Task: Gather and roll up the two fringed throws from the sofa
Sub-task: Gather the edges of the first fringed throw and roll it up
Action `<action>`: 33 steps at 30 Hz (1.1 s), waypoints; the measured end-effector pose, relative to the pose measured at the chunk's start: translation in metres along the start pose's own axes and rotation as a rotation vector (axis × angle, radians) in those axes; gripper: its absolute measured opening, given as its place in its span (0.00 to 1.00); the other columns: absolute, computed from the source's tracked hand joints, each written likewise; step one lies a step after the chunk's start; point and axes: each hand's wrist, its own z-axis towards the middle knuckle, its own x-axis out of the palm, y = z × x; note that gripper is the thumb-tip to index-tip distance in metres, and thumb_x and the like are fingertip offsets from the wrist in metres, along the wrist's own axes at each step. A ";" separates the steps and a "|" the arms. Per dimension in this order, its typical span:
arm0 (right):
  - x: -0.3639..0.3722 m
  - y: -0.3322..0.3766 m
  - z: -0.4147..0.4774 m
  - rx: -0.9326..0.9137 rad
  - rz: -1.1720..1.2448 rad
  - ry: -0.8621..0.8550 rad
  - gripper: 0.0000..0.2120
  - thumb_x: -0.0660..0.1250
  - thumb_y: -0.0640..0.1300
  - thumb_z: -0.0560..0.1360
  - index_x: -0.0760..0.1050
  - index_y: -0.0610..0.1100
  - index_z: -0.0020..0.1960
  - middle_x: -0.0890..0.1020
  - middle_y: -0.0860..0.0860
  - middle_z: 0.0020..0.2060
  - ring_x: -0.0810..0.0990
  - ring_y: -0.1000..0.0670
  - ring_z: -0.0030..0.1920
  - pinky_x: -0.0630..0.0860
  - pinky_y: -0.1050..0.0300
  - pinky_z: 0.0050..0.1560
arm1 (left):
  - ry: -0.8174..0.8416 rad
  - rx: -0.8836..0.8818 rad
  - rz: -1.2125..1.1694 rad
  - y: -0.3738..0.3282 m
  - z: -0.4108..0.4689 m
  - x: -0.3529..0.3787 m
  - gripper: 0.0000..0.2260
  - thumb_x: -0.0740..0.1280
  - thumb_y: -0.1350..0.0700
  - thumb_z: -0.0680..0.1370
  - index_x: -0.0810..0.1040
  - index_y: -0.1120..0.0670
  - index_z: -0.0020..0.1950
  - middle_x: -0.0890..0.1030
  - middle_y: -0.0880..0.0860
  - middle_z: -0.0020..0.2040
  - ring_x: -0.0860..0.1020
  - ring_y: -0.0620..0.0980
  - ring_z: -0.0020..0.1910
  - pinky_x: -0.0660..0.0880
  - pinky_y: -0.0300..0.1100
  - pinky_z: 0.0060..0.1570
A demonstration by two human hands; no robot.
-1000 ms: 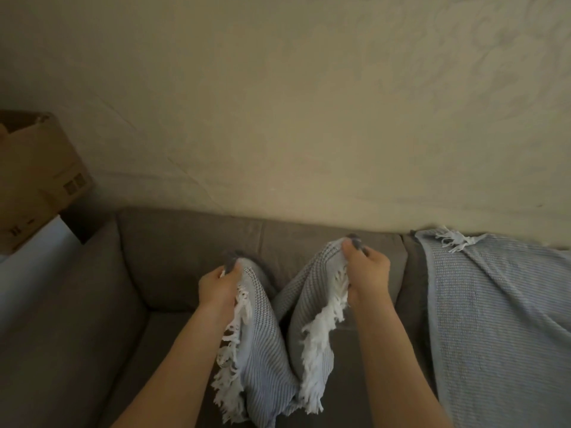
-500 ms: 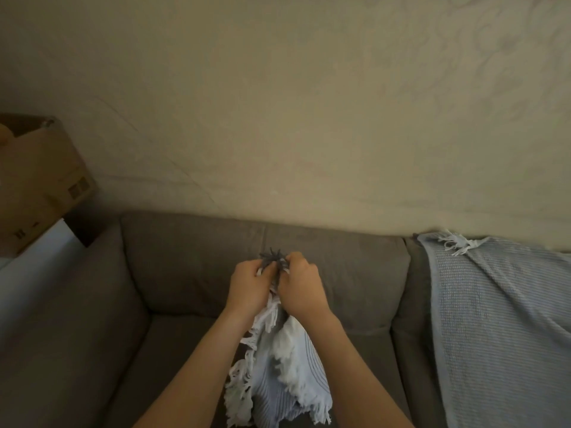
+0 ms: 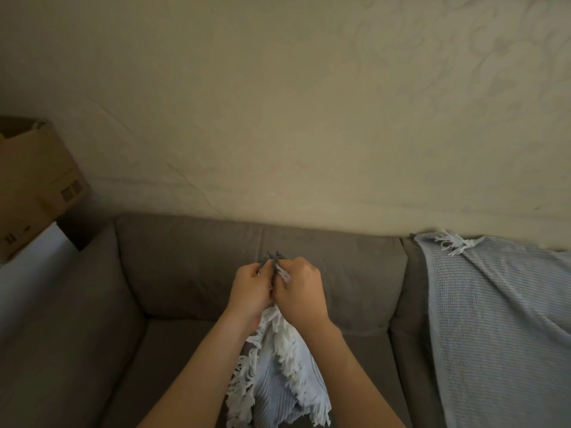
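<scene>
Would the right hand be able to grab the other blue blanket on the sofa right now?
Probably not yet: the right hand grips the held throw together with the left hand. Nothing blocks the way to the draped throw.

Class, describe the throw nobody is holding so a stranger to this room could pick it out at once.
Start at the grey sofa and go to its right end. There a pale blue ribbed throw hangs spread over the back, white fringe at its top corner. Unlike the other throw, bunched in the left hand and right hand, it lies flat and untouched.
</scene>
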 end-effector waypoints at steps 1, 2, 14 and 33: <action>0.002 -0.002 -0.001 -0.040 -0.038 -0.001 0.17 0.63 0.36 0.80 0.69 0.48 0.34 0.71 0.51 0.31 0.69 0.55 0.29 0.61 0.67 0.30 | 0.001 -0.004 -0.002 -0.001 0.001 0.000 0.17 0.63 0.53 0.88 0.85 0.61 0.49 0.86 0.64 0.45 0.87 0.64 0.49 0.83 0.63 0.55; 0.004 -0.004 -0.002 -0.065 -0.074 -0.003 0.15 0.63 0.37 0.80 0.71 0.47 0.35 0.70 0.51 0.33 0.69 0.55 0.30 0.60 0.67 0.30 | -0.007 -0.007 -0.008 -0.002 0.001 0.000 0.17 0.63 0.53 0.88 0.84 0.62 0.48 0.86 0.65 0.45 0.86 0.65 0.49 0.83 0.62 0.54; 0.001 0.002 -0.010 -0.116 0.045 -0.012 0.04 0.74 0.43 0.71 0.81 0.45 0.38 0.79 0.52 0.35 0.75 0.58 0.39 0.68 0.70 0.37 | -0.109 -0.076 -0.058 -0.009 0.007 -0.003 0.12 0.67 0.54 0.86 0.83 0.63 0.50 0.87 0.61 0.44 0.87 0.56 0.43 0.83 0.50 0.45; -0.021 -0.005 0.000 0.267 0.589 0.107 0.10 0.64 0.31 0.77 0.83 0.39 0.44 0.84 0.47 0.35 0.78 0.51 0.34 0.76 0.55 0.36 | 0.243 0.274 0.503 -0.012 0.009 -0.029 0.23 0.69 0.64 0.76 0.77 0.45 0.68 0.77 0.47 0.68 0.78 0.46 0.65 0.76 0.45 0.67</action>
